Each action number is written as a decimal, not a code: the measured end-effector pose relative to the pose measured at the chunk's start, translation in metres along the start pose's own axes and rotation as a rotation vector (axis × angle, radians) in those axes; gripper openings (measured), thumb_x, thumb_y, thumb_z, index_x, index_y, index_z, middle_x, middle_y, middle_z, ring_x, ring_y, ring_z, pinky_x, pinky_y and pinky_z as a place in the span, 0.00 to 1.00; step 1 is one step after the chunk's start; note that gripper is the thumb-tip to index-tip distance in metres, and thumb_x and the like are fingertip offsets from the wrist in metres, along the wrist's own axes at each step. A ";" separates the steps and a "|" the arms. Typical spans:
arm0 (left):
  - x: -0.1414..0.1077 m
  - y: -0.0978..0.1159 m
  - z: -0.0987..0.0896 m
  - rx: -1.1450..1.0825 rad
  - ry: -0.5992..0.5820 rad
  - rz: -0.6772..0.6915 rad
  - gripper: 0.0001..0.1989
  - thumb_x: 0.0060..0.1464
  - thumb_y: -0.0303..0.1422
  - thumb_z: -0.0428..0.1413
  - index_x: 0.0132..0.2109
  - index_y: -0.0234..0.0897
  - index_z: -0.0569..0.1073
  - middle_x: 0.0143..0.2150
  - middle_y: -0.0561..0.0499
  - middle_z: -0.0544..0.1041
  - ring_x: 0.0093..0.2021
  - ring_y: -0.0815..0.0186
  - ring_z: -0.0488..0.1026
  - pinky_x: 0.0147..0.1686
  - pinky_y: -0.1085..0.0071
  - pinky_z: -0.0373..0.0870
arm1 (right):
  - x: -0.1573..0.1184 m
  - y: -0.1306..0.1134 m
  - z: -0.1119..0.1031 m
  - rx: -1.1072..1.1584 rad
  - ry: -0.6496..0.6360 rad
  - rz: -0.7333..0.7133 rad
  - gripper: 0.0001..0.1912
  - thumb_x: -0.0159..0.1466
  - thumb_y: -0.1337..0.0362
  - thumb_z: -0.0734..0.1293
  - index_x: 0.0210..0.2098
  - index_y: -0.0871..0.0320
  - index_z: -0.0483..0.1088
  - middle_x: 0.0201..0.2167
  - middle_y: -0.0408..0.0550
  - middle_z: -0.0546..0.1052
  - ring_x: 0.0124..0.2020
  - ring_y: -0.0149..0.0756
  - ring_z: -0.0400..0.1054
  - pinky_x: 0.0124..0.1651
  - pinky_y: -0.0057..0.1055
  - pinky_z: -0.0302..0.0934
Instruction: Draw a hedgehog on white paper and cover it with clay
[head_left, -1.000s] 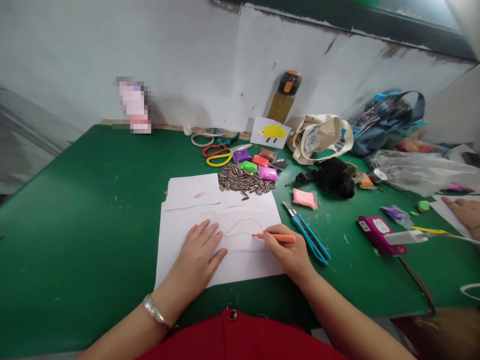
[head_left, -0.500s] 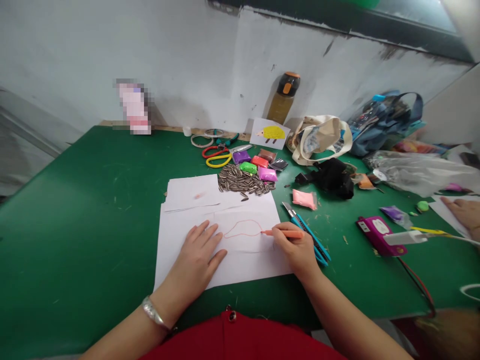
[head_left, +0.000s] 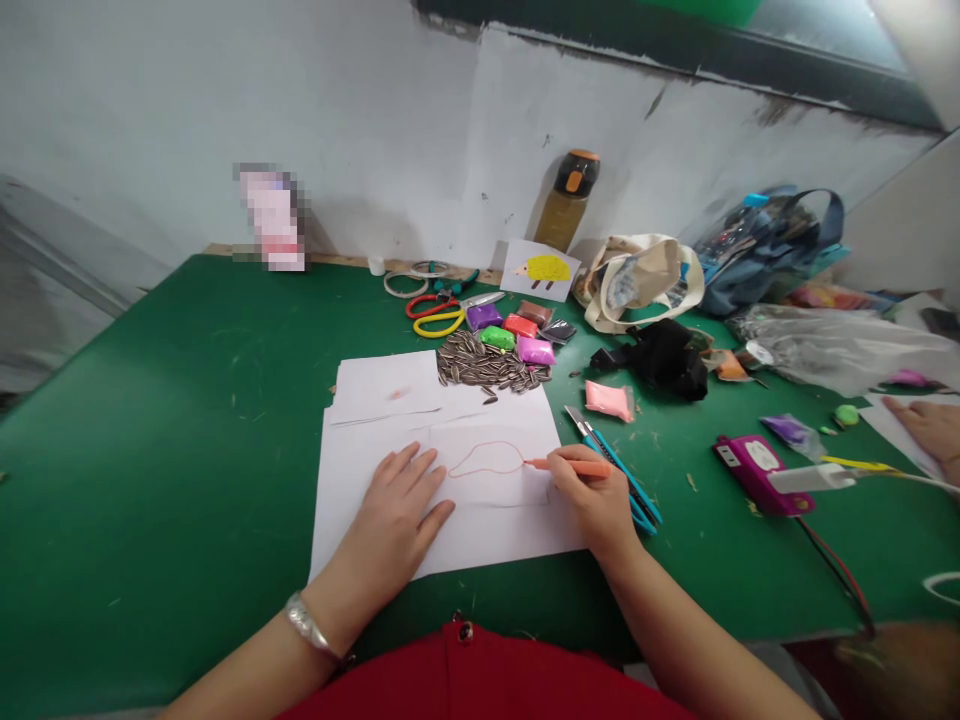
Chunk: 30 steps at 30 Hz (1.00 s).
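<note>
My right hand [head_left: 595,497] is closed round an orange marker pen [head_left: 581,467], whose tip touches the right end of a thin orange outline [head_left: 487,443]. The outline is a rounded shape with a pointed left end, drawn on a small sheet over larger white paper [head_left: 375,450]. Fingers spread, my left hand [head_left: 405,505] lies flat on the paper just left of the drawing. Beside my right hand are blue-handled cutting tools [head_left: 621,465], partly hidden by it. Above the drawing sits a heap of sunflower seeds [head_left: 484,368] with coloured clay packets [head_left: 535,351] along it.
Scissors [head_left: 439,322] and pliers lie behind the seeds. A hedgehog picture [head_left: 541,269] leans near a bottle [head_left: 568,205]. Bags [head_left: 645,280] stand at the back right. A pink clay packet [head_left: 609,400] and a magenta power adapter [head_left: 761,473] lie rightward. Another person's hand [head_left: 926,425] rests at the right edge.
The camera view shifts very slightly. Both hands and the marker pen stay in nearly the same place, and the outline looks the same.
</note>
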<state>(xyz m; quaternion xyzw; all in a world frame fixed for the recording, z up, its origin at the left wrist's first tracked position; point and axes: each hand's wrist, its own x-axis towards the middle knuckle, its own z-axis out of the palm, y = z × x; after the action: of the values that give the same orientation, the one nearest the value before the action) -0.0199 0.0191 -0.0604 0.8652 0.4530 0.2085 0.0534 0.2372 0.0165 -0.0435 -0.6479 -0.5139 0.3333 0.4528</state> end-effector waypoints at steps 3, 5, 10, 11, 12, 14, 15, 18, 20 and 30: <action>0.000 0.000 0.000 0.001 -0.001 -0.001 0.16 0.61 0.37 0.51 0.52 0.34 0.69 0.58 0.42 0.69 0.62 0.50 0.58 0.58 0.48 0.59 | -0.001 0.000 -0.001 0.116 0.003 0.004 0.08 0.59 0.63 0.66 0.26 0.57 0.74 0.28 0.44 0.77 0.32 0.36 0.70 0.35 0.29 0.60; 0.000 0.000 0.000 0.007 -0.001 0.000 0.16 0.61 0.37 0.51 0.52 0.34 0.69 0.58 0.41 0.69 0.62 0.50 0.58 0.58 0.48 0.59 | 0.000 0.001 -0.001 0.178 0.025 -0.002 0.08 0.60 0.62 0.66 0.26 0.57 0.74 0.26 0.44 0.76 0.31 0.36 0.71 0.36 0.30 0.61; -0.001 -0.001 0.000 0.026 0.001 0.010 0.16 0.61 0.37 0.51 0.53 0.35 0.69 0.58 0.41 0.69 0.62 0.50 0.59 0.57 0.47 0.60 | 0.004 0.005 0.000 0.224 0.052 -0.037 0.12 0.62 0.60 0.63 0.27 0.56 0.77 0.28 0.46 0.77 0.37 0.40 0.72 0.43 0.34 0.63; -0.002 -0.002 0.000 0.030 0.002 0.011 0.16 0.61 0.37 0.51 0.53 0.35 0.69 0.58 0.41 0.69 0.62 0.50 0.59 0.57 0.47 0.60 | 0.004 0.004 0.000 0.223 0.044 -0.035 0.13 0.62 0.60 0.63 0.28 0.56 0.77 0.28 0.47 0.77 0.38 0.41 0.72 0.44 0.35 0.63; -0.002 -0.003 0.000 0.033 0.013 0.021 0.17 0.61 0.37 0.51 0.54 0.35 0.68 0.58 0.41 0.69 0.62 0.50 0.59 0.57 0.46 0.61 | 0.005 0.003 0.000 0.224 0.034 -0.028 0.13 0.62 0.59 0.63 0.29 0.56 0.77 0.28 0.47 0.77 0.38 0.41 0.72 0.44 0.36 0.64; -0.002 -0.004 0.001 0.039 0.033 0.029 0.17 0.60 0.37 0.51 0.53 0.35 0.68 0.58 0.41 0.69 0.62 0.49 0.59 0.56 0.46 0.62 | 0.004 -0.003 0.001 0.218 0.011 -0.017 0.12 0.62 0.59 0.63 0.32 0.57 0.77 0.27 0.47 0.77 0.38 0.42 0.72 0.43 0.36 0.65; -0.002 -0.004 0.002 0.041 0.038 0.032 0.17 0.60 0.38 0.52 0.53 0.35 0.69 0.58 0.41 0.69 0.62 0.49 0.59 0.56 0.46 0.62 | 0.003 -0.007 0.002 0.210 0.002 -0.015 0.12 0.62 0.58 0.63 0.33 0.57 0.76 0.27 0.48 0.77 0.37 0.42 0.72 0.42 0.36 0.65; -0.001 -0.003 0.002 0.044 0.024 0.027 0.17 0.60 0.37 0.52 0.53 0.35 0.69 0.58 0.41 0.69 0.62 0.48 0.59 0.56 0.46 0.61 | -0.001 -0.020 0.008 0.161 -0.044 -0.032 0.10 0.62 0.59 0.64 0.33 0.57 0.75 0.28 0.48 0.77 0.33 0.40 0.72 0.39 0.33 0.65; -0.001 -0.001 0.000 0.041 0.002 0.013 0.17 0.60 0.37 0.52 0.53 0.34 0.69 0.58 0.41 0.69 0.62 0.48 0.59 0.57 0.46 0.60 | -0.005 -0.025 0.013 0.136 -0.097 -0.066 0.09 0.61 0.60 0.65 0.35 0.57 0.75 0.32 0.47 0.78 0.33 0.37 0.72 0.37 0.31 0.65; 0.001 0.007 -0.006 -0.001 -0.047 -0.040 0.16 0.60 0.36 0.52 0.52 0.33 0.70 0.58 0.41 0.69 0.62 0.49 0.58 0.58 0.47 0.58 | -0.017 -0.028 0.036 -0.076 -0.259 -0.214 0.05 0.60 0.63 0.66 0.30 0.55 0.74 0.28 0.44 0.77 0.31 0.34 0.70 0.36 0.30 0.63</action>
<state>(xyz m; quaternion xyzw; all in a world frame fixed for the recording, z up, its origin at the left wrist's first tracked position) -0.0167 0.0154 -0.0522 0.8605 0.4688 0.1874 0.0688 0.1910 0.0109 -0.0314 -0.5579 -0.6462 0.3441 0.3909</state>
